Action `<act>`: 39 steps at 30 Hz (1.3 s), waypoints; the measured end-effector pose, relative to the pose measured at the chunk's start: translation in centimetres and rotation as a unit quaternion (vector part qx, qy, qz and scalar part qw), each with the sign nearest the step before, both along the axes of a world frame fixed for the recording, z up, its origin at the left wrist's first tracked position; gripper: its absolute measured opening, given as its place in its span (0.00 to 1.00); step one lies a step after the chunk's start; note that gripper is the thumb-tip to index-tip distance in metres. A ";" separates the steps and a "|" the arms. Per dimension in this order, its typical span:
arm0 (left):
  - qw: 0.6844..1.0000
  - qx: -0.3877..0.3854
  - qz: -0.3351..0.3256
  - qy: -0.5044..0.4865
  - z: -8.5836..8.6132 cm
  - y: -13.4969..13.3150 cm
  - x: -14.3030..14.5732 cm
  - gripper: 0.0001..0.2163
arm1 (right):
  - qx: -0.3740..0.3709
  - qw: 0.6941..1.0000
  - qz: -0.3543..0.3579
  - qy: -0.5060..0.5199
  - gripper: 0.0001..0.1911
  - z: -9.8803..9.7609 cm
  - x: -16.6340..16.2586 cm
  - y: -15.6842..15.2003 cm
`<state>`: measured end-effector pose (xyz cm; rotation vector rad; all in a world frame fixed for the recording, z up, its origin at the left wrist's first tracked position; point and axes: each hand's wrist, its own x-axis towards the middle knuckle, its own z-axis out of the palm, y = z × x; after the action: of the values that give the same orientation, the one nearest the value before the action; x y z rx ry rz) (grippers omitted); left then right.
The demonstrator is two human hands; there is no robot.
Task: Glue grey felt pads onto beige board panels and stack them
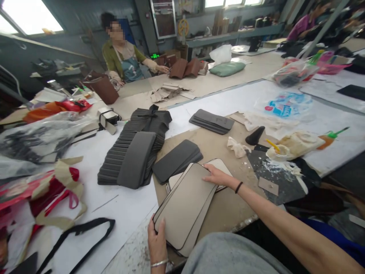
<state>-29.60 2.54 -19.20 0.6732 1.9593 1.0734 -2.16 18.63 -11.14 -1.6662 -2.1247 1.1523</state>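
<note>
My left hand (pixel 156 239) grips the near corner of a beige rounded panel with a dark edge (pixel 185 205), thumb on top. My right hand (pixel 218 177) lies flat with fingers stretched on the far edge of the same panel. Under it lie more beige panels (pixel 219 164) in a small stack. Just beyond rests a short pile of dark grey panels (pixel 176 160). A long fanned row of dark grey pieces (pixel 134 152) sits to the left on white paper.
A glue pot with a yellow brush (pixel 278 151) and smeared black board (pixel 273 175) sit at right. Another grey stack (pixel 212 121) lies farther back. A person (pixel 122 57) works across the table with brown pieces (pixel 185 68). Red straps and plastic bags crowd the left.
</note>
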 end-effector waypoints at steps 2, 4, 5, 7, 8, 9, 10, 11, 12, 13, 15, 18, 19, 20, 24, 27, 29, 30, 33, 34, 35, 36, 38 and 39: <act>0.997 0.015 0.062 -0.051 0.2 0.3 0.3 0.24 | 0.010 0.999 -0.005 -0.038 0.25 -1.1 -0.4 1.2; 0.985 0.040 0.144 -0.086 0.5 0.5 0.8 0.25 | 0.018 0.998 -0.011 -0.058 0.23 -1.9 -0.8 1.7; 0.976 0.044 0.188 -0.103 0.7 0.6 1.0 0.26 | 0.021 0.998 -0.014 -0.065 0.22 -2.2 -0.9 1.8; 0.954 0.025 0.257 -0.151 1.2 0.5 1.4 0.29 | 0.018 0.997 -0.025 -0.073 0.21 -2.5 -1.0 1.8; 0.945 0.007 0.268 -0.186 1.5 0.3 1.5 0.28 | 0.013 0.997 -0.033 -0.068 0.22 -2.6 -1.1 1.7; 0.939 -0.013 0.258 -0.226 1.7 0.1 1.5 0.27 | 0.007 0.998 -0.041 -0.054 0.24 -2.7 -1.1 1.6; 0.935 -0.029 0.234 -0.265 2.0 0.0 1.6 0.25 | 0.000 0.998 -0.050 -0.035 0.26 -2.6 -1.0 1.6; 0.932 -0.037 0.204 -0.296 2.2 -0.2 1.6 0.23 | -0.008 0.998 -0.057 -0.011 0.28 -2.5 -0.9 1.5; 0.931 -0.040 0.176 -0.316 2.5 -0.3 1.6 0.21 | -0.019 0.998 -0.057 0.012 0.30 -2.3 -0.8 1.4; 0.933 -0.038 0.157 -0.321 2.9 -0.4 1.6 0.20 | -0.033 0.998 -0.048 0.032 0.29 -1.9 -0.6 1.1; 0.944 -0.023 0.140 -0.299 3.8 -0.6 1.5 0.21 | -0.049 0.997 -0.016 0.059 0.23 -0.8 0.1 0.3; 0.971 0.013 0.108 -0.215 5.7 -1.2 1.4 0.21 | -0.022 0.997 0.003 0.078 0.15 1.5 1.7 -2.3; 0.980 0.024 0.093 -0.172 6.4 -1.6 1.2 0.20 | -0.005 0.996 -0.012 0.083 0.16 2.2 2.4 -3.6; 0.988 0.036 0.076 -0.126 6.9 -2.2 1.1 0.20 | 0.005 0.996 -0.028 0.090 0.17 2.7 3.2 -4.9; 0.997 0.047 -0.058 -0.030 7.4 -4.6 1.4 0.18 | -0.009 0.991 -0.063 0.120 0.16 1.9 6.7 -9.8; 0.991 0.011 -0.125 -0.043 5.8 -5.8 2.5 0.20 | -0.012 0.989 -0.074 0.130 0.16 -1.1 8.6 -12.2; 0.988 -0.007 -0.143 -0.049 4.6 -6.0 3.1 0.21 | 0.016 0.989 -0.082 0.120 0.16 -2.7 9.1 -13.0; 0.987 -0.010 -0.155 -0.051 4.2 -6.0 3.3 0.20 | 0.034 0.990 -0.084 0.110 0.15 -3.0 9.2 -13.2; 0.978 -0.014 -0.197 -0.063 3.9 -5.7 3.4 0.18 | 0.053 0.990 -0.087 0.098 0.15 -2.8 9.1 -13.4; 0.976 -0.015 -0.204 -0.069 4.0 -5.5 3.4 0.17 | 0.039 0.990 -0.091 0.100 0.15 -2.5 9.0 -13.4; 0.974 -0.014 -0.212 -0.076 4.1 -5.4 3.3 0.17 | 0.023 0.989 -0.101 0.102 0.15 -2.2 8.9 -13.3; 0.972 -0.014 -0.222 -0.082 4.3 -5.3 3.3 0.17 | 0.008 0.988 -0.116 0.103 0.16 -2.1 8.8 -13.3; 0.965 -0.018 -0.245 -0.091 4.5 -5.2 3.2 0.17 | -0.016 0.979 -0.161 0.121 0.19 -2.2 8.7 -13.2; 0.963 -0.023 -0.250 -0.093 4.4 -5.3 3.2 0.18 | -0.025 0.972 -0.184 0.145 0.22 -2.3 8.6 -13.2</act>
<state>-26.41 -2.71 -14.76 0.9427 1.5309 0.7445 6.45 5.46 -13.47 -1.6970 -1.5444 1.2467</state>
